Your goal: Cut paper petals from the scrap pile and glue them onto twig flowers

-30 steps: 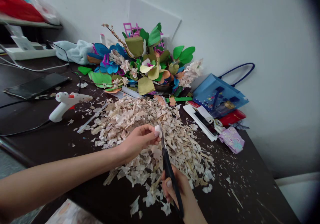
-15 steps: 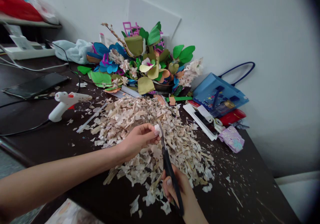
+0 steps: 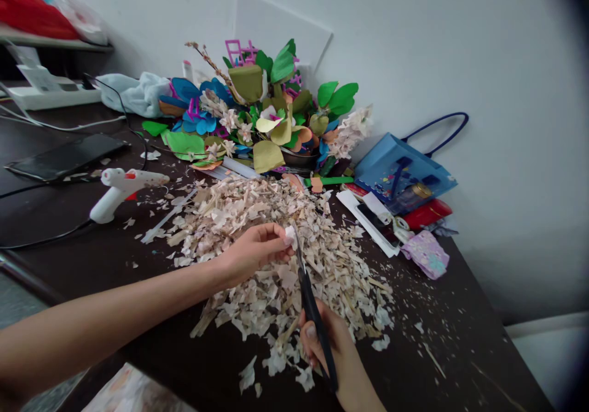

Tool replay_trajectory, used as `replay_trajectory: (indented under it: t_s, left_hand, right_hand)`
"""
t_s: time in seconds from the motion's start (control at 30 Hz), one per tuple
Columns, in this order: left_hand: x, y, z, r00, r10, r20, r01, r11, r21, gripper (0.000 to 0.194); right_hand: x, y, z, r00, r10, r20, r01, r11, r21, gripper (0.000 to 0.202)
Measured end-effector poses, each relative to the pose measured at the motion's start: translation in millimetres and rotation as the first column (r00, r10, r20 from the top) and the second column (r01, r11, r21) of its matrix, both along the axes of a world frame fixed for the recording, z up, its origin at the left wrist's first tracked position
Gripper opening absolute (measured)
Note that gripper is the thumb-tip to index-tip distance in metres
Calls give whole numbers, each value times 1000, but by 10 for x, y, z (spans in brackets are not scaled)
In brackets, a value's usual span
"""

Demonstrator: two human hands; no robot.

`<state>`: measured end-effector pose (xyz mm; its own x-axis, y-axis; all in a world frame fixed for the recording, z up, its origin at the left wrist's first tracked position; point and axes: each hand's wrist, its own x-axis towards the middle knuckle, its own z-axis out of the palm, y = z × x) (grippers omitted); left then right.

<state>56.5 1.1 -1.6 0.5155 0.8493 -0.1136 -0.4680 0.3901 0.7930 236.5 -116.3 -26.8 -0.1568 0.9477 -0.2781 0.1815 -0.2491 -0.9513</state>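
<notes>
Between the thumb and fingers of my left hand [image 3: 262,247] is pinched a small white papery piece [image 3: 289,233]. My right hand [image 3: 326,338] is closed around the black handles of a pair of scissors [image 3: 313,308]. The blades point up and away and lie right beside the white piece; I cannot tell whether they touch it. Both hands are over a wide heap of pale, dry, papery scraps [image 3: 257,301], some cream, some whitish.
Behind the heap stand colourful paper flowers and leaves [image 3: 267,136]. A white glue gun [image 3: 122,191] with a cord and a dark phone [image 3: 69,154] lie at left. To the right are a blue bag [image 3: 400,170] and a purple cloth pouch [image 3: 426,254]. Scraps litter the dark table [image 3: 442,326].
Almost nothing differs. Both hands, the white piece and the scissors keep nearly the same places, with only a slight shift of the left fingers and the scissors.
</notes>
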Motion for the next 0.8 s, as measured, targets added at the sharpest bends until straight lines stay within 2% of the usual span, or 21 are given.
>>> replay_trajectory:
  t_s: [0.23,0.47,0.67,0.8]
  left_hand:
    - [-2,7,23,1000,4,-16,-4,1000,9,25]
    - [-12,24,39,999,-6,-34,7,1000,23,24]
    - [-16,25,41,999,-10,-54,14,998,60,24]
    - [-17,31,33,997,1,-74,5,997,74,26]
  right_hand:
    - [-2,-17,68,1000,1,0,-1,1000,-21,47]
    - [-2,-8,55,1000,1,5,-1,1000,-29,44]
    - [-31,6,34,998,-21,-55,21,1000,1,51]
    - [-3,18,12,1000,19,-25,-18,999,42,52]
